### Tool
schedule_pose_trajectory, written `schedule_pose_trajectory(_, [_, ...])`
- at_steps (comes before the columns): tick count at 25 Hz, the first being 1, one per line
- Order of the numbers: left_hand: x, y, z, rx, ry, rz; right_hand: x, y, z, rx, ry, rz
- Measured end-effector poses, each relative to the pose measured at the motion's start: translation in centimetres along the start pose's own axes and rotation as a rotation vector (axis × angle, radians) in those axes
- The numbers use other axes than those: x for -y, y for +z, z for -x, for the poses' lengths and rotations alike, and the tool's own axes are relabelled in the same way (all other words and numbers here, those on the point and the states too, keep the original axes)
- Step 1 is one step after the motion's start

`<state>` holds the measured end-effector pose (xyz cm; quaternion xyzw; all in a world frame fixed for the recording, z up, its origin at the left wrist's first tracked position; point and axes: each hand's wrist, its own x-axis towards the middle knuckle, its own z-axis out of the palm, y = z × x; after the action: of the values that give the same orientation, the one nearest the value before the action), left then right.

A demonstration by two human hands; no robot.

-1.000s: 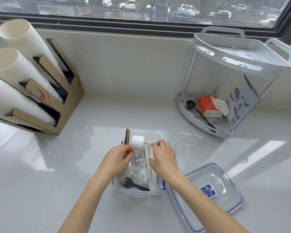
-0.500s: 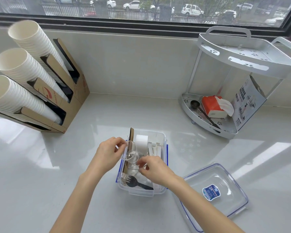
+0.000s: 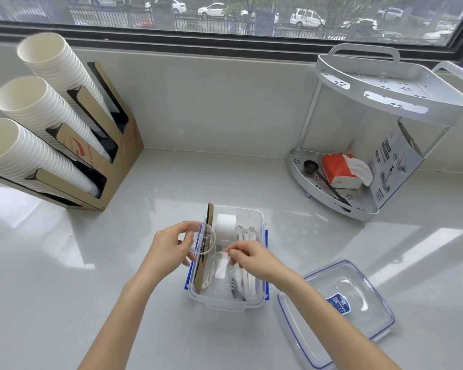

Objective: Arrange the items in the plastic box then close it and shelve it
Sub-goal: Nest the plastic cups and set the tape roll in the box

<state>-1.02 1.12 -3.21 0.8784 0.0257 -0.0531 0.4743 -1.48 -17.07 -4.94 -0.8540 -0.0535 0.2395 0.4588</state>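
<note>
- The lid (image 3: 337,308) lies apart on the bench (image 3: 64,289), near the front edge, just to the right of the plastic box (image 3: 257,297); the box is open and stands in the middle of the bench.
- The right hand (image 3: 254,259) is over the box, its fingers pinched on a clear cup (image 3: 221,273) that sits down among the white cutlery (image 3: 247,284). I judge this grip is light, only at the rim.
- The left hand (image 3: 169,249) is at the left wall of the box and holds a second clear cup (image 3: 203,240) between thumb and fingers, half closed, above the brown card (image 3: 202,265).
- The risk, I think: the card and a white roll (image 3: 225,222) stand high at the far end — the lid may not close if they stay upright, and thin cups can crack if pressed.
- Far at the right corner stands the shelf rack (image 3: 385,102), its top tier free; a paper cup holder (image 3: 64,145) is at the far left.
</note>
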Motion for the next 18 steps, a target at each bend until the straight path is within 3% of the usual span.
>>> schedule_pose_trajectory(5, [-0.6, 0.0, 0.6, 0.039, -0.032, 0.153, 0.0, -1.9, 0.5, -0.062, -0.001, -0.288])
schedule_pose_trajectory(10, [-0.8, 0.2, 0.8, 0.097, -0.073, 0.237, 2.0, -3.9, 1.7, -0.41, -0.217, -0.401])
schedule_pose_trajectory(13, [-1.0, 0.4, 0.9, 0.128, -0.072, 0.276, 3.2, -3.7, 2.1, -0.493, -0.403, -0.202])
schedule_pose_trajectory(18, [-1.2, 0.6, 1.0, 0.18, -0.112, 0.263, 2.7, -1.6, 1.5, -0.414, -0.588, 0.225])
